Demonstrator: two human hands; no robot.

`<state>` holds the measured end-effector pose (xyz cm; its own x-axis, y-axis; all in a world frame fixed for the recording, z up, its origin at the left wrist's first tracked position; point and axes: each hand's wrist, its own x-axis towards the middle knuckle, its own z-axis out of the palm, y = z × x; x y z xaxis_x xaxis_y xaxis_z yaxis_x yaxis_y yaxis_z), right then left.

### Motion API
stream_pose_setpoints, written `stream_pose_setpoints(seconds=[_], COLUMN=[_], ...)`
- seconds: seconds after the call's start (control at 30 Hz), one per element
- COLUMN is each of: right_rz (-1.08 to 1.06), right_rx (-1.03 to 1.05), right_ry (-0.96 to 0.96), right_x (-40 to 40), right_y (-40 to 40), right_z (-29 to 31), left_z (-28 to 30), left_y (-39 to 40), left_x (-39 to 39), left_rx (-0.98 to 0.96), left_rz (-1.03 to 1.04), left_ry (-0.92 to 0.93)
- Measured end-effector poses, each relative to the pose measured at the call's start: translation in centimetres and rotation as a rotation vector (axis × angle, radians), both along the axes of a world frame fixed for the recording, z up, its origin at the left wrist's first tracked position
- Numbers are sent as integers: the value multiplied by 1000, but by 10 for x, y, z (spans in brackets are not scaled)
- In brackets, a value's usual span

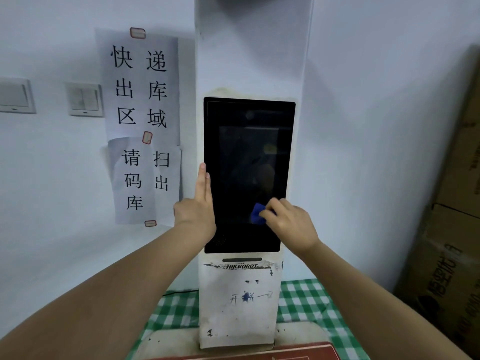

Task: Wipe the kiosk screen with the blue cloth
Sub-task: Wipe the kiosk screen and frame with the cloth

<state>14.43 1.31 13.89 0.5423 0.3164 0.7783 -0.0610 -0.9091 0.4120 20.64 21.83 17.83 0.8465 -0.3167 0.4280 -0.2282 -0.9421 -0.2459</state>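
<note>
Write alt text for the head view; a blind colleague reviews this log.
A person's right hand presses a blue cloth on the lower right of a dark kiosk screen, while the left hand lies flat with straight fingers along the screen's left edge. Paper signs hang on the wall to the left.

Two bare forearms, no sleeves, left hand (196, 211), right hand (291, 224)

kiosk screen (244, 165): dark, upright, portrait | blue cloth (257, 213): bunched, pressed on screen's lower right
</note>
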Motion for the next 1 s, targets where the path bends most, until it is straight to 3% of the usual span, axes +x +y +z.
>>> stream_pose_setpoints(seconds=[0.1, 0.17, 0.43, 0.6, 0.83, 1.0], right_rz=[-23, -18, -6, -21, -26, -29], right_rx=[294, 370, 113, 483, 435, 383], right_ry=[-164, -226, -10, -182, -97, -72], right_x=[1, 2, -6, -8, -14, -15], right_y=[-1, 0, -14, -10, -13, -20], right_z=[26, 29, -10, 27, -21, -2], left_z=[-1, -2, -4, -5, -6, -6], left_y=[1, 0, -1, 1, 0, 0], left_x=[-1, 0, 2, 3, 4, 2], left_rx=[2, 2, 0, 5, -10, -6], left_rz=[-6, -10, -11, -9, 0, -8], left_ry=[-3, -9, -32, -47, -42, -38])
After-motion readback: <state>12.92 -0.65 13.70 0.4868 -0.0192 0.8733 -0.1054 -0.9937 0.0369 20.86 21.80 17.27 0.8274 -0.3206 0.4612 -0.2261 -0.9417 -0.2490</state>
